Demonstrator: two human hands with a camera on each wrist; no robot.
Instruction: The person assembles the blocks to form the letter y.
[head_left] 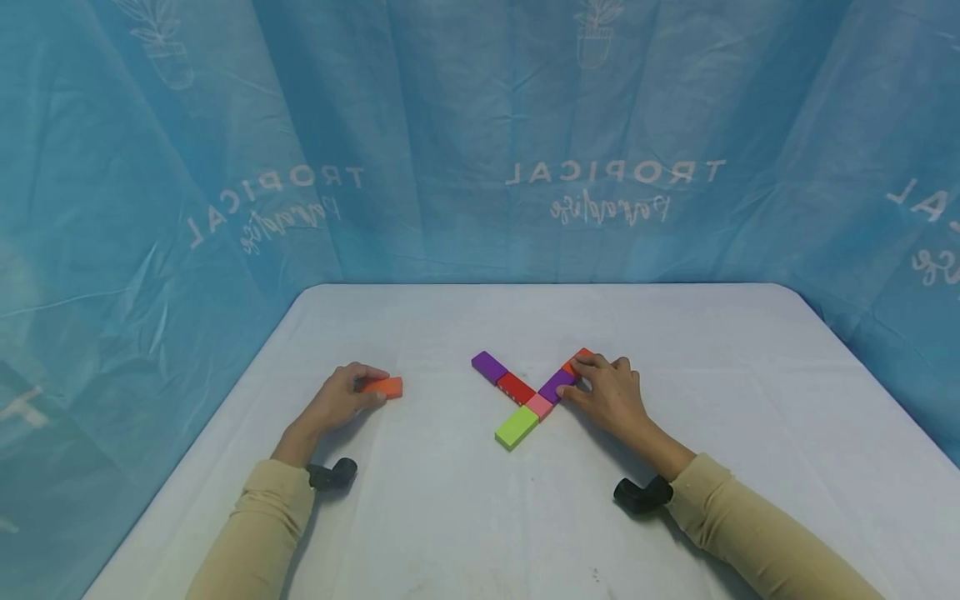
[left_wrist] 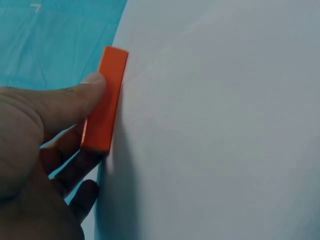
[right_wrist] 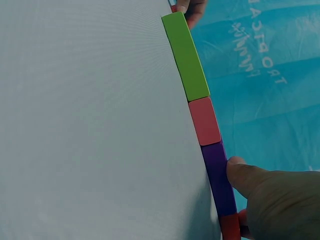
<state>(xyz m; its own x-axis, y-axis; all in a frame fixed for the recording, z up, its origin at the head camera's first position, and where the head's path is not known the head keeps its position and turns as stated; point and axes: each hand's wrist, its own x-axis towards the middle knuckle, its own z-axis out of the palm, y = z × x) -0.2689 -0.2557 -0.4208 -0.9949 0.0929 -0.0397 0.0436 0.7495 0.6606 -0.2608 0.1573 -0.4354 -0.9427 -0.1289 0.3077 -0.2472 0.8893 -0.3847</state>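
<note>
On the left of the white table, my left hand (head_left: 336, 406) pinches an orange block (head_left: 384, 387) between thumb and fingers. The left wrist view shows the thumb flat against this orange block (left_wrist: 106, 100). My right hand (head_left: 609, 393) is at the upper right arm of a V-like block figure. Its fingers bend over an orange block (head_left: 584, 353) at that arm's end, while the thumb touches the adjoining purple block (right_wrist: 218, 175). Below these, a pink block (head_left: 539, 406) and a green block (head_left: 517, 427) continue the row. Fingers partly cover the orange block.
A red block (head_left: 516, 388) with pale marks and another purple block (head_left: 490, 367) form the figure's left arm. Black wrist-worn devices (head_left: 642, 496) stick out near both cuffs. Blue printed curtain (head_left: 480, 208) hangs behind and beside the white table (head_left: 450, 517).
</note>
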